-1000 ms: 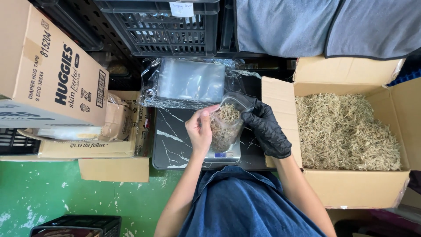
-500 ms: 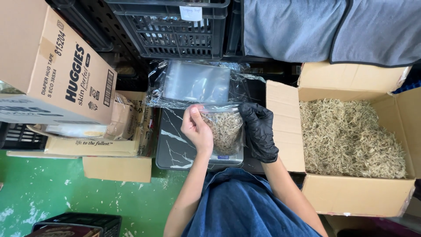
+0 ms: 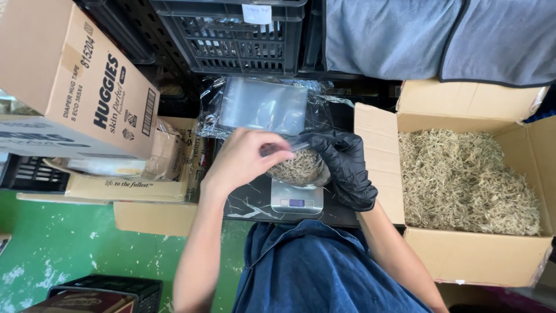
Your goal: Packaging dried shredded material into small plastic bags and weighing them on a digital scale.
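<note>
We are pinching the top of the filled bag [image 3: 298, 167] with our bare left hand [image 3: 243, 159] and gloved right hand [image 3: 346, 165], resting it on the scale [image 3: 296, 200] at the counter's [image 3: 246, 203] front edge; sealing is looking unfinished.

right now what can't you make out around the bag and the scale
- Scale platform: head view, hidden under the clear bag of dried strands.
- Scale display: too small to read.
- Bag's mouth: covered by the left hand and gloved right hand.
- Right-hand box: cut off by the frame edge.
</note>
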